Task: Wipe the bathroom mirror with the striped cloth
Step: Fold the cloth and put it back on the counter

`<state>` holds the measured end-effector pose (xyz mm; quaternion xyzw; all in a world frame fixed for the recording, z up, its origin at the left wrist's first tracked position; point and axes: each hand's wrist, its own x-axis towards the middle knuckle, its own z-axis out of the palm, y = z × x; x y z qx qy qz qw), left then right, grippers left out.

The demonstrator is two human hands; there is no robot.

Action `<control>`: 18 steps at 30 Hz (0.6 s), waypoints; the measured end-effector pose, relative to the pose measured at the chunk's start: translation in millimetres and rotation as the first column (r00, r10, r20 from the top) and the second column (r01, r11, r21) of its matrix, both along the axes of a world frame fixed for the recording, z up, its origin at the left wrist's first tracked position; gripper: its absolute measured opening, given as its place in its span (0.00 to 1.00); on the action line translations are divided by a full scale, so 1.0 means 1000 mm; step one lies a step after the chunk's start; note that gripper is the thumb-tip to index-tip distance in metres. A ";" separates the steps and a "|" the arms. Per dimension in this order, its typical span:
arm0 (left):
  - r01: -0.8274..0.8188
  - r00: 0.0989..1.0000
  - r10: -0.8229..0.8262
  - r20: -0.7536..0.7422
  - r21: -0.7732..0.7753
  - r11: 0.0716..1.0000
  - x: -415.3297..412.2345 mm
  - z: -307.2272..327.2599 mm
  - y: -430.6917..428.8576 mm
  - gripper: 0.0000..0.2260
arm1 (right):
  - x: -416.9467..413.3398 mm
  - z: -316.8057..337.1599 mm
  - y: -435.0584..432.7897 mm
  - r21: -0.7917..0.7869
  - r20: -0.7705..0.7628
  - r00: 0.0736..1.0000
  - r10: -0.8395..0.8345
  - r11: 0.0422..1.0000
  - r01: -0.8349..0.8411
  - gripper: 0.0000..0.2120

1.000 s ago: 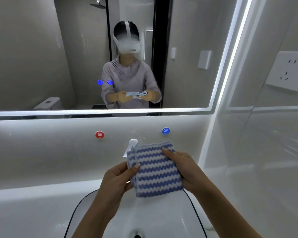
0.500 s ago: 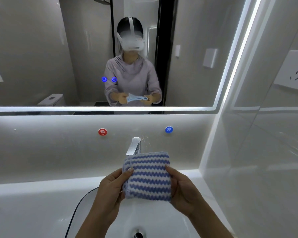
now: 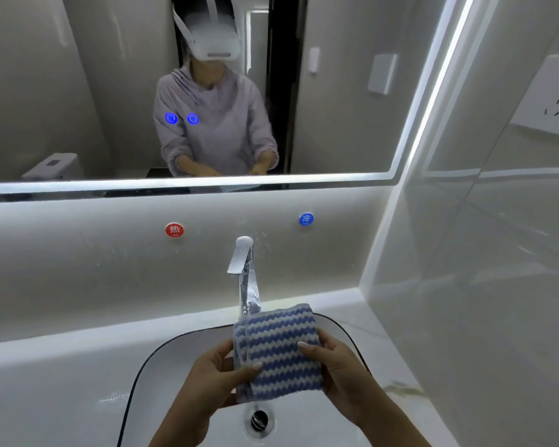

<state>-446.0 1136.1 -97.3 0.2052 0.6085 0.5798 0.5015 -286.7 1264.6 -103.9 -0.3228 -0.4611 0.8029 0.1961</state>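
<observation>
Sink (image 3: 78, 382) below mirror (image 3: 336, 124). Both hands, left (image 3: 213, 375) and right (image 3: 342, 369), pinch folded cloth (image 3: 278, 350) by its side edges; soft, light, limp, probably best palmed flat.

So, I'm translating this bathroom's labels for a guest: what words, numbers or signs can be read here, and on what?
"热" on the round red sticker, left of the chrome tap.
"冷" on the round blue sticker, right of it.
Tiny print under both characters: too small to read.
Two glowing blue icons on the mirror: blurred symbols, not readable.
</observation>
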 end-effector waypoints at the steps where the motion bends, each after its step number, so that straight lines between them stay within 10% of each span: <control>1: 0.020 1.000 -0.020 -0.012 -0.017 1.000 0.001 -0.004 0.000 0.18 | 0.002 -0.004 -0.001 0.002 0.026 1.000 -0.016 1.000 0.016 0.22; 18: -0.073 0.997 0.073 0.011 -0.012 0.997 0.062 -0.040 0.058 0.07 | 0.063 -0.033 0.033 0.031 0.163 0.960 -0.229 0.973 0.227 0.11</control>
